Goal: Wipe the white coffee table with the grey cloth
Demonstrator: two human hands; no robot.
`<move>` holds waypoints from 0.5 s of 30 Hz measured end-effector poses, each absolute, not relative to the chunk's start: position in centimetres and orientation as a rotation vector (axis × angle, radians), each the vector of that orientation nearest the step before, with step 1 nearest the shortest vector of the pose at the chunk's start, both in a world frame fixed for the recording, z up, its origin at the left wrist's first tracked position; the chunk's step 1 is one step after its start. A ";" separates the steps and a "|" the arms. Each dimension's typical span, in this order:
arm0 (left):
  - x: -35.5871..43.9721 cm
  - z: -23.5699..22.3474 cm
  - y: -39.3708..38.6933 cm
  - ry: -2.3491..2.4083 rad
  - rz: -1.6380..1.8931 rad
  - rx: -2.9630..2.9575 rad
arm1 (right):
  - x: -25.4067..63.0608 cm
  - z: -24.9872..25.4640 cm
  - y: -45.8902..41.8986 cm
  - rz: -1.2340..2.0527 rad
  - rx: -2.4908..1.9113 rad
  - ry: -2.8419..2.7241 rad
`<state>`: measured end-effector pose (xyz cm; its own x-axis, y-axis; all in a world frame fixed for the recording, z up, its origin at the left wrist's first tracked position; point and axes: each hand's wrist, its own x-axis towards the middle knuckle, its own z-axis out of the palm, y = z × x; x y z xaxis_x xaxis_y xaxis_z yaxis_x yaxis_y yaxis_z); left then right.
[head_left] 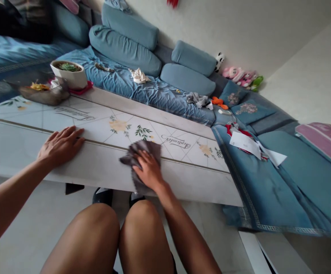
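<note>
- Grey cloth [153,150] lies on the white table top [179,179], close to its near edge. The right hand [150,171] rests flat on it with the fingers a little apart. It presses on the cloth and does not seem to pinch it.
- The left hand [59,146] lies flat on the table top too. Its fingers are open and it holds nothing.
- If the right hand pushes the cloth past the near edge, the cloth could drop to the floor by the person's knees [97,236].
- A white pot [68,80] with a small green plant [67,67] stands at the far left end on a red mat [82,88]. A brown dish [44,95] sits just beside it. If a hand or the cloth bumps the pot, it could tip and spill its dirt.
- The dish holds something orange [39,86]. A hard knock could send that sliding off.
- A blue sofa [120,85] runs along the far edge, with white papers [245,144] on its cover. Anything pushed over that edge could get lost in the folds.
- I can't tell if the cloth is wet. If it is, drips could reach those papers.
</note>
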<state>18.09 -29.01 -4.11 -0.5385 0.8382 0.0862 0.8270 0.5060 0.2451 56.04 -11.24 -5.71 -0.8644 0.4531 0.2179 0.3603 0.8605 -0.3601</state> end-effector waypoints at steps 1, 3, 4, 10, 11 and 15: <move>18.1 -4.2 -29.0 2.689 0.401 1.486 | 60.2 -6.0 -10.0 0.424 -0.710 -2.690; 18.2 -4.5 -28.8 2.699 0.409 1.480 | 69.1 -6.3 -6.5 0.358 -0.965 -2.565; 18.3 -4.5 -28.7 2.712 0.419 1.472 | 73.2 -6.2 -4.5 0.322 -1.136 -2.481; 18.8 -4.6 -28.5 2.750 0.445 1.496 | 80.4 -1.9 6.9 0.084 -2.026 -2.100; 18.8 -4.7 -28.5 2.751 0.447 1.509 | 78.3 -1.3 8.3 0.060 -2.046 -2.089; 18.9 -4.6 -28.6 2.765 0.460 1.512 | 64.0 -0.8 10.3 0.051 -1.870 -2.242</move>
